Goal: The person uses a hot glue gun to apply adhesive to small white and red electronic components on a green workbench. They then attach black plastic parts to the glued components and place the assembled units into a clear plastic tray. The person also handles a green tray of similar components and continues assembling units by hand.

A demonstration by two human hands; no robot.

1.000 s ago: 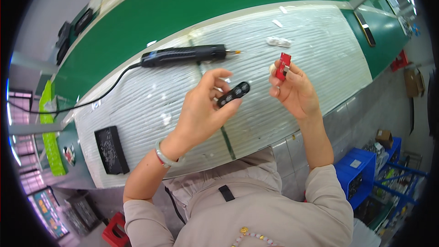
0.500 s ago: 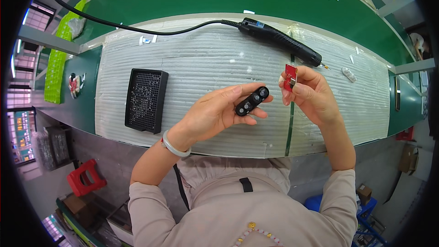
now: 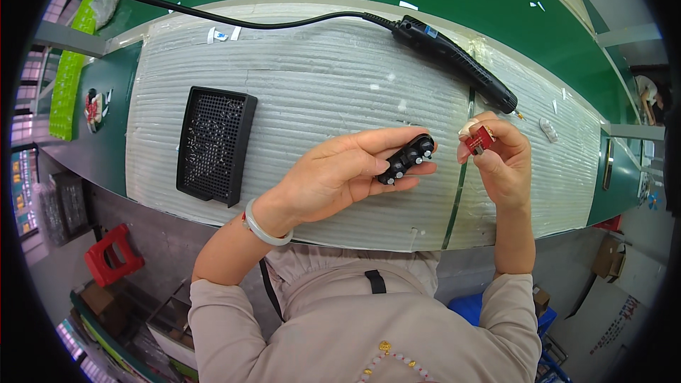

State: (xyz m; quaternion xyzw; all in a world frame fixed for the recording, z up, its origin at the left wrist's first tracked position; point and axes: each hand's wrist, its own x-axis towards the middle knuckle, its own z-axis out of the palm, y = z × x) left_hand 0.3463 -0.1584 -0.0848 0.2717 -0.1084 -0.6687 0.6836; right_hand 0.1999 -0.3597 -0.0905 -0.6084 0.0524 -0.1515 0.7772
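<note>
My left hand (image 3: 333,170) holds a small, elongated black plastic housing (image 3: 407,159) between thumb and fingers. Several pale, silvery pegs stick out of its side towards me. Just to the right, my right hand (image 3: 511,163) pinches a small red circuit board (image 3: 480,140) by its edges. A dark component sits at the board's lower edge. Board and housing are apart, both held above the mat. Beyond my right hand lies a black electric screwdriver (image 3: 457,64), its bit pointing right and close to my fingers.
A black perforated tray (image 3: 243,143) with many small screws stands on the ribbed white mat (image 3: 305,71) at the left. The screwdriver's cable (image 3: 269,26) runs to the far left. White scraps (image 3: 220,35) lie towards the back. A red stool (image 3: 113,255) stands below left.
My left hand has tilted the housing, so its pegs now show from the side. The red board has turned in my right fingers to a flatter angle. The whole view has shifted slightly.
</note>
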